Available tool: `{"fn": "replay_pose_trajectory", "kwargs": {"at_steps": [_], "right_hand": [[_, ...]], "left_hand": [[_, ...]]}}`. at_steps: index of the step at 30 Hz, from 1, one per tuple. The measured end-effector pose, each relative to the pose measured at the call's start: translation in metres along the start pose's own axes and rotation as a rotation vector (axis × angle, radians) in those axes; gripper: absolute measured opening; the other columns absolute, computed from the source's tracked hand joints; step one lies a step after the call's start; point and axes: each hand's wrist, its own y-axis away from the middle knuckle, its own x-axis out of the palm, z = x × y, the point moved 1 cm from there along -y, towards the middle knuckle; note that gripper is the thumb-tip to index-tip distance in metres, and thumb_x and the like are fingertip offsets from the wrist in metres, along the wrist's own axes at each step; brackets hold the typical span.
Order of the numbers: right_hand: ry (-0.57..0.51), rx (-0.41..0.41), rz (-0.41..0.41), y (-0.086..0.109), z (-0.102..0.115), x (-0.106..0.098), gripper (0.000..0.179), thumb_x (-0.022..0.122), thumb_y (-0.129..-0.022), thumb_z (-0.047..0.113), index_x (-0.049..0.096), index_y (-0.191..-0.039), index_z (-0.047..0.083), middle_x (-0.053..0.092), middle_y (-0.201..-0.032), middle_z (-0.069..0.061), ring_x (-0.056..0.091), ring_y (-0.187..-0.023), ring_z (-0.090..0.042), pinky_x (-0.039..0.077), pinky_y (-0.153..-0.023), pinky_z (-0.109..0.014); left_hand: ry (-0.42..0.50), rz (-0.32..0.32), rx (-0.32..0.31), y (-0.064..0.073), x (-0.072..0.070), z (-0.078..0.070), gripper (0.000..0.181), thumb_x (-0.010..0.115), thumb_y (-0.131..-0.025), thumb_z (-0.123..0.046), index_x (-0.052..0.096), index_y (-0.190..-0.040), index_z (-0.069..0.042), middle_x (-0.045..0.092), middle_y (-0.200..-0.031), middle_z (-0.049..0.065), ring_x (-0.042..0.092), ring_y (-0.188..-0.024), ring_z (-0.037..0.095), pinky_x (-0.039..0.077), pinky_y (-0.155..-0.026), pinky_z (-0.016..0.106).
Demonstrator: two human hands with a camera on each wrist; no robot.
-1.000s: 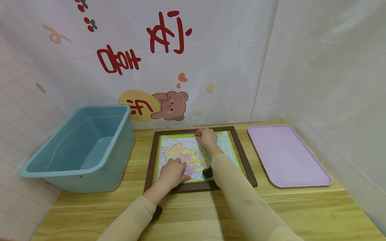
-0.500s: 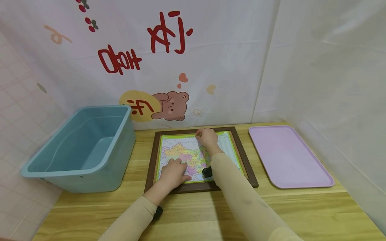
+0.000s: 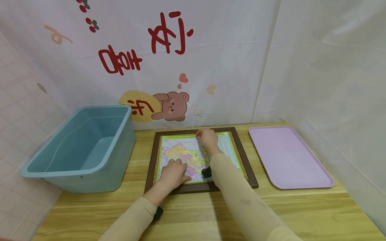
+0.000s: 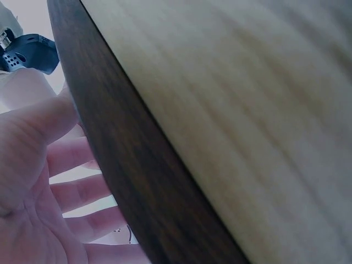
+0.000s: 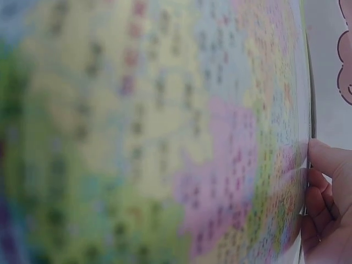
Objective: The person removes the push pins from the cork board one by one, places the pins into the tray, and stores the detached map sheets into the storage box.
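A coloured map (image 3: 181,144) with a green border lies on a cork board with a dark brown frame (image 3: 152,160). My left hand (image 3: 172,173) rests on the map's lower left part with fingers spread. In the left wrist view, the palm and fingers (image 4: 80,192) reach past the brown frame edge. At the map's top edge is my right hand (image 3: 208,138), fingers curled and thumb near the index finger. The right wrist view shows this hand (image 5: 330,214) with its thumb tip and bent fingers right at the map surface. I cannot tell whether a small thing sits between these fingertips.
A blue plastic tub (image 3: 116,140) stands at the left of the wooden table (image 3: 187,214). On the right lies a flat lilac tray (image 3: 289,157). A white cloth (image 3: 229,67) with a bear print hangs behind the board.
Both hands keep their places on the map. The head view has shifted very slightly; nothing else visibly moves.
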Motion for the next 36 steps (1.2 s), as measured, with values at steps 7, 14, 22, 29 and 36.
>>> {"fn": "replay_pose_trajectory", "kwargs": {"at_steps": [7, 14, 22, 29, 36], "right_hand": [[-0.005, 0.003, -0.012, 0.0028, 0.0012, -0.0008, 0.012, 0.065, -0.097, 0.034, 0.072, -0.104, 0.026, 0.066, -0.101, -0.002, 0.058, -0.099, -0.029, 0.050, -0.074, -0.042], [-0.002, 0.005, -0.014, 0.0052, 0.0026, -0.0022, 0.011, 0.065, -0.097, 0.033, 0.071, -0.102, 0.025, 0.065, -0.100, -0.002, 0.058, -0.101, -0.030, 0.050, -0.075, -0.042], [0.001, 0.008, -0.014, 0.0032, 0.0021, -0.0007, 0.010, 0.065, -0.098, 0.033, 0.071, -0.101, 0.026, 0.066, -0.098, 0.000, 0.058, -0.102, -0.029, 0.050, -0.076, -0.042], [-0.012, -0.011, -0.030, 0.0045, 0.0020, -0.0008, 0.009, 0.066, -0.097, 0.031, 0.070, -0.102, 0.025, 0.065, -0.101, -0.003, 0.058, -0.101, -0.031, 0.049, -0.079, -0.044], [-0.025, -0.033, -0.042, 0.0062, 0.0010, -0.0003, 0.011, 0.065, -0.098, 0.031, 0.071, -0.105, 0.025, 0.064, -0.109, -0.006, 0.057, -0.106, -0.033, 0.048, -0.085, -0.048]], "left_hand": [[-0.012, 0.003, -0.006, -0.0013, 0.0030, 0.0016, 0.036, 0.077, -0.082, -0.049, 0.068, -0.085, -0.014, 0.055, -0.083, 0.004, 0.051, -0.076, 0.025, 0.051, -0.052, 0.045], [-0.011, -0.005, -0.005, -0.0014, 0.0037, 0.0017, 0.036, 0.077, -0.081, -0.049, 0.068, -0.085, -0.014, 0.054, -0.082, 0.004, 0.051, -0.076, 0.025, 0.052, -0.053, 0.046], [-0.016, -0.004, -0.002, -0.0013, 0.0034, 0.0010, 0.037, 0.076, -0.082, -0.049, 0.069, -0.088, -0.013, 0.055, -0.082, 0.004, 0.051, -0.076, 0.026, 0.052, -0.053, 0.046], [-0.011, -0.006, -0.002, -0.0014, 0.0023, 0.0010, 0.036, 0.077, -0.082, -0.048, 0.069, -0.087, -0.013, 0.055, -0.083, 0.004, 0.051, -0.076, 0.026, 0.052, -0.054, 0.047], [-0.003, -0.009, -0.003, -0.0009, 0.0019, 0.0003, 0.036, 0.078, -0.082, -0.047, 0.069, -0.086, -0.013, 0.055, -0.083, 0.004, 0.052, -0.077, 0.027, 0.053, -0.055, 0.049]]}}
